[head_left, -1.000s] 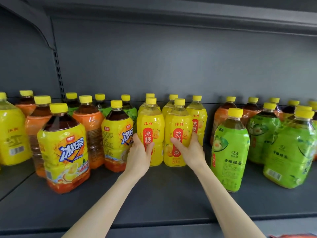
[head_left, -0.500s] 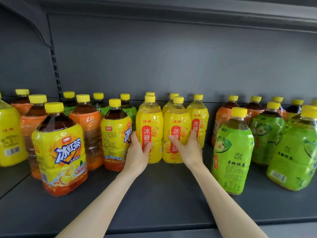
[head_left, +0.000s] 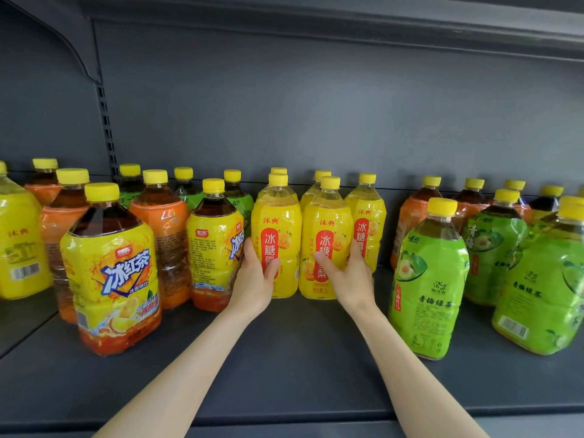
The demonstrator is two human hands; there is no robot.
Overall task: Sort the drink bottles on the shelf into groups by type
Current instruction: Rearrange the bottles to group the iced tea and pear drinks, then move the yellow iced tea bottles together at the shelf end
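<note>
On the grey shelf, mid-row: gripping a pair of drinks side by side.
Left hand curled round the left yellow bottle, right hand round the right yellow bottle, thumbs across the fronts. Hemmed by more yellow bottles behind, a brown tea bottle just beside the left hand, a green bottle near the right wrist.

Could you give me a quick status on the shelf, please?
Left hand grips left pear-drink bottle, right hand grips right pear-drink bottle. Both upright on shelf, side by side. Iced-tea bottle crowds the left hand.
</note>
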